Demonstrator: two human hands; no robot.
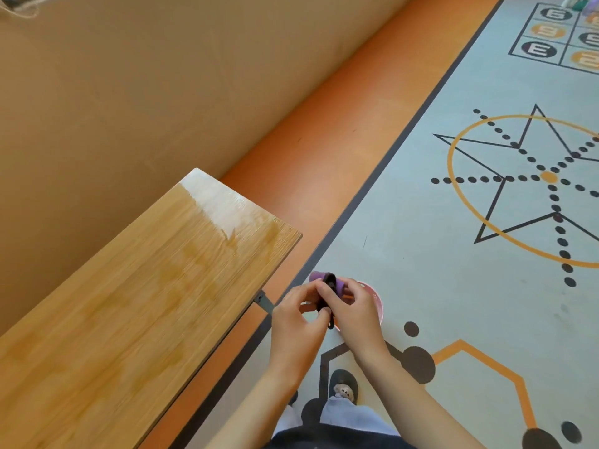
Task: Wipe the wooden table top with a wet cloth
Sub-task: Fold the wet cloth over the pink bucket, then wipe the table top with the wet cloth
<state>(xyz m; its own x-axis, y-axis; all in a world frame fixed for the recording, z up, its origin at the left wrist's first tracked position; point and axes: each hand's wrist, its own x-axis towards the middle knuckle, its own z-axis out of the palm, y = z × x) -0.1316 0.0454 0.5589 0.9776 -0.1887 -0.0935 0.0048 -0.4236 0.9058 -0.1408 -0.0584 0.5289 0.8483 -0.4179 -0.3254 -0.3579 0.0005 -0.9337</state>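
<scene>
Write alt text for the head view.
The left hand and right hand grip a bunched purple-and-black cloth over a pink bowl on the patterned floor, beside a wooden table top showing damp streaks.

The setting reads as a children's activity room or play area of an indoor type, possibly in a kindergarten or school. The principal evidence is the pale grey-blue floor (405, 260), which carries printed game markings: a number grid (538, 48) with digits in black and orange discs, a star-and-circle figure (548, 177) crossed by rows of black dots, and an orange hexagon outline (486, 357) with black spots beside it. A dark border line (388, 157) and an orange strip (308, 176) edge the printed area. A plain tan wall (129, 92) adjoins the strip, and a low wood-grain worktop (129, 303) stands against it.
</scene>
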